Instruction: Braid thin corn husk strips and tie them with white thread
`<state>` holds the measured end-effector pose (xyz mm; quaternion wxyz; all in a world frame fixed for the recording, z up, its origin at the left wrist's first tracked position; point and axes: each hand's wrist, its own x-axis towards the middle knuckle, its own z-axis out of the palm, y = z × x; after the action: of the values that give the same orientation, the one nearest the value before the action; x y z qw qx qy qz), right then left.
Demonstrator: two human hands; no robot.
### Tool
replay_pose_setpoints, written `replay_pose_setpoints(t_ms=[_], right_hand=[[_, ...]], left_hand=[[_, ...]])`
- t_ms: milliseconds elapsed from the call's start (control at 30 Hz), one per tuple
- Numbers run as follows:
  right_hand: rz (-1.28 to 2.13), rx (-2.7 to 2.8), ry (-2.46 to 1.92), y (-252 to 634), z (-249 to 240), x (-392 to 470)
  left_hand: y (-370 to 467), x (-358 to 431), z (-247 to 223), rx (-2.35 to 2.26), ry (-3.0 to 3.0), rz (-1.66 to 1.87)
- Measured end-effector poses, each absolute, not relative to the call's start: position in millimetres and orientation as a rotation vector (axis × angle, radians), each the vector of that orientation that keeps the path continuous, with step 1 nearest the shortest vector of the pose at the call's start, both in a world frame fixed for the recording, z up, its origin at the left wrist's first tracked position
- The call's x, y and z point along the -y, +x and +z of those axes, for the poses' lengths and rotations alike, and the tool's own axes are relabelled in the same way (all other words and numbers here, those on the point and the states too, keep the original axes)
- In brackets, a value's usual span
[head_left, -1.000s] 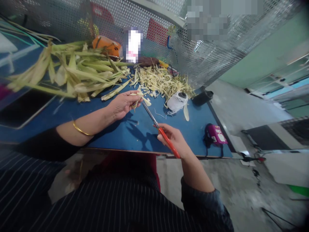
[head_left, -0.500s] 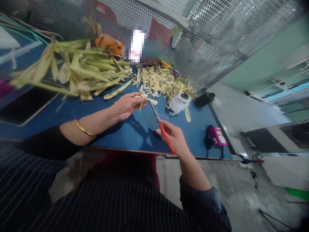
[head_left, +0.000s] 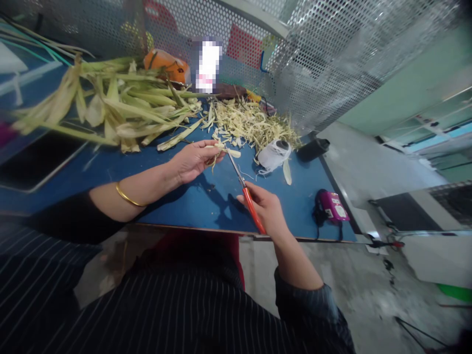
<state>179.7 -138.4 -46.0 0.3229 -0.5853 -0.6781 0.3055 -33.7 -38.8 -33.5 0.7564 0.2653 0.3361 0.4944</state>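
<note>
Pale strips of corn husk [head_left: 233,153] are pinched between the fingertips of my left hand [head_left: 197,160], above the blue table [head_left: 184,206]. My right hand [head_left: 264,204] is closed around the red handles of a pair of scissors [head_left: 252,209]. The scissor blades reach up and left, their tips touching or very close to the husk at my left fingertips. Whether the blades are parted I cannot tell. Just beyond my hands is a heap of cut husk strips [head_left: 254,123]. A spool of white thread [head_left: 273,156] lies to the right, a loose thread end trailing from it.
Long corn husks [head_left: 136,105] are piled at the back left, near an orange packet [head_left: 167,64]. A dark flat device [head_left: 40,157] lies at the left. On the right are a black spool [head_left: 312,149] and a purple box with black cord [head_left: 334,207]. Perforated mesh [head_left: 313,54] borders the back.
The scissors and my right hand have shifted very slightly; the handles look a little closer together. My left hand keeps its pinch on the husk. The view has moved a touch.
</note>
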Motion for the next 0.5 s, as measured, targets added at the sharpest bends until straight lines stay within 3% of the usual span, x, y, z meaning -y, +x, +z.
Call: replay_pose_setpoints(t_ms=[500], right_hand=[[0.782,1.821,-1.582,176,-39,149]], left_hand=[[-35,37,-40,-0.770,0.755,1.193]])
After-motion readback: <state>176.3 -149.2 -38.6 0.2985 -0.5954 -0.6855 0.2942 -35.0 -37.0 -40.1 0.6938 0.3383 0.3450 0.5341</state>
